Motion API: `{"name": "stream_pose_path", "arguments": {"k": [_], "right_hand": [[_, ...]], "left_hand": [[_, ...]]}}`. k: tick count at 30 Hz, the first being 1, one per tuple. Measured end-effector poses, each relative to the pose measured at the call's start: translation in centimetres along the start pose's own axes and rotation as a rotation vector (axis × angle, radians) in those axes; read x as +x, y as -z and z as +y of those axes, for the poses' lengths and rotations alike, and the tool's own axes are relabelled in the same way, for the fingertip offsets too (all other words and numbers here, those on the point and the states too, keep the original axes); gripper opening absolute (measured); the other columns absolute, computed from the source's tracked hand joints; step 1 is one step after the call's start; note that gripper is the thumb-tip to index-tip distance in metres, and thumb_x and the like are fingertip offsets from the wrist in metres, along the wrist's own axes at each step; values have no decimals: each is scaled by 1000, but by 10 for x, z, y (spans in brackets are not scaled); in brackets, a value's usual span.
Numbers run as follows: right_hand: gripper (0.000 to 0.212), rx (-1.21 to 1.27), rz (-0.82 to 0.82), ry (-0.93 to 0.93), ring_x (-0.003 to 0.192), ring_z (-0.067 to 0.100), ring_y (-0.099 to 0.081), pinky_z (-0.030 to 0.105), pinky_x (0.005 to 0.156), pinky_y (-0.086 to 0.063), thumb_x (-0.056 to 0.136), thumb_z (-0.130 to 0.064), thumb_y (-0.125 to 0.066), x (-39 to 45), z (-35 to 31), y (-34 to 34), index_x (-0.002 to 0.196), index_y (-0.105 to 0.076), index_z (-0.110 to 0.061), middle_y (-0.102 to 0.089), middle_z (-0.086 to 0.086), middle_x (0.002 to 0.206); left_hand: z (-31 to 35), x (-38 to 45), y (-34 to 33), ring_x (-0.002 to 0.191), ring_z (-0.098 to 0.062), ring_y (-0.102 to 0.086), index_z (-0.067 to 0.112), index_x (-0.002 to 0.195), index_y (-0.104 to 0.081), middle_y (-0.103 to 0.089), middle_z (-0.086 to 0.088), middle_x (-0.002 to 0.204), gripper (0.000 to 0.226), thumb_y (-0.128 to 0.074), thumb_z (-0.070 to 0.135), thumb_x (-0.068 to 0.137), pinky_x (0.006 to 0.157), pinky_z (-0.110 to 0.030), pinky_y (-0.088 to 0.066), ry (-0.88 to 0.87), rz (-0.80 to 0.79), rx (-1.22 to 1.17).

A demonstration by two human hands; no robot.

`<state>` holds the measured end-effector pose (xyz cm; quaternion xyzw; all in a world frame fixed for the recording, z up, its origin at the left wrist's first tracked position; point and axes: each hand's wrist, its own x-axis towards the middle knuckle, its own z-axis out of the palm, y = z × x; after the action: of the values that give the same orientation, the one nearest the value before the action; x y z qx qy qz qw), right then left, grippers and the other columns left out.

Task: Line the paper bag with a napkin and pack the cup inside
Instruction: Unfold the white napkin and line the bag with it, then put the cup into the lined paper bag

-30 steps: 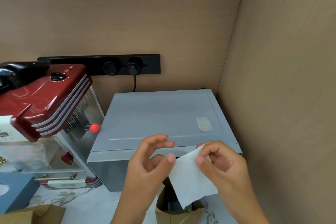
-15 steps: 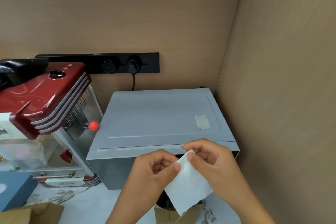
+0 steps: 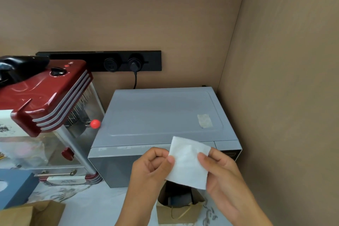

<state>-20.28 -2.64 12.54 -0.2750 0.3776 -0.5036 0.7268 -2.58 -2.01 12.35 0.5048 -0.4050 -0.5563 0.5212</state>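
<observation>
Head view, lower centre: both hands' fingers [image 3: 169,159] pinch the napkin [image 3: 189,163] above the paper bag [image 3: 176,213]; its thin paper could tear if tugged apart.

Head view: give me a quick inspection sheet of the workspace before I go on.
Surface: pale marbled counter, partly covered.
Job's things: white napkin held flat above the open paper bag; something dark is inside the bag, unclear what.
Clutter: grey microwave, red popcorn machine, blue box, second brown bag.
Grippers: left hand and right hand pinch the napkin's opposite edges.
Cables: black cord plugged into the wall socket strip.
Surroundings: tan walls, corner at right.
</observation>
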Motion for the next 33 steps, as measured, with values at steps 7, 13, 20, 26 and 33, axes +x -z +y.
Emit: {"name": "stream_pose_path", "arguments": {"k": [7, 13, 20, 26, 33], "right_hand": [[25, -344, 61, 100, 99, 26, -71, 35, 75, -59, 83, -22, -66, -8, -7, 7, 105, -74, -13, -76, 12, 106], [17, -1182, 21, 81, 63, 3, -56, 23, 58, -45, 89, -25, -56, -9, -17, 10, 74, -57, -30, -63, -11, 70], [6, -1742, -160, -132, 79, 22, -46, 32, 61, -37, 97, -18, -40, 20, 20, -25, 98, -46, -20, -44, 3, 92], [19, -1918, -192, -276, 66, 21, -41, 25, 50, -33, 93, -3, -47, 40, 36, -39, 77, -41, -13, -43, 7, 84], [16, -1832, -229, -499, 58, 14, -38, 25, 49, -32, 96, -7, -43, 63, 57, -18, 81, -46, -12, -42, 2, 75]], "left_hand": [[-17, 3, 1, 55, -13, -64, 20, 71, -67, -74, -7, 65, 14, -70, 20, 85, 48, -17, -51, 12, 9, 160], [-54, 3, 21, 69, -8, -55, 38, 83, -68, -52, 14, 85, 6, -66, 33, 84, 61, -16, -43, -56, 29, 908], [-79, 10, 21, 68, -8, -52, 33, 93, -64, -49, 11, 91, 22, -61, 12, 85, 60, -11, -41, 14, -59, 954], [-82, 0, 36, 76, -6, -53, 33, 121, -50, -42, 13, 119, 49, -52, 3, 83, 72, -14, -42, 84, -33, 925], [-81, -6, 45, 92, -5, -50, 37, 139, -26, -34, 15, 144, 76, -52, 1, 78, 84, -16, -40, 121, -76, 894]]}}
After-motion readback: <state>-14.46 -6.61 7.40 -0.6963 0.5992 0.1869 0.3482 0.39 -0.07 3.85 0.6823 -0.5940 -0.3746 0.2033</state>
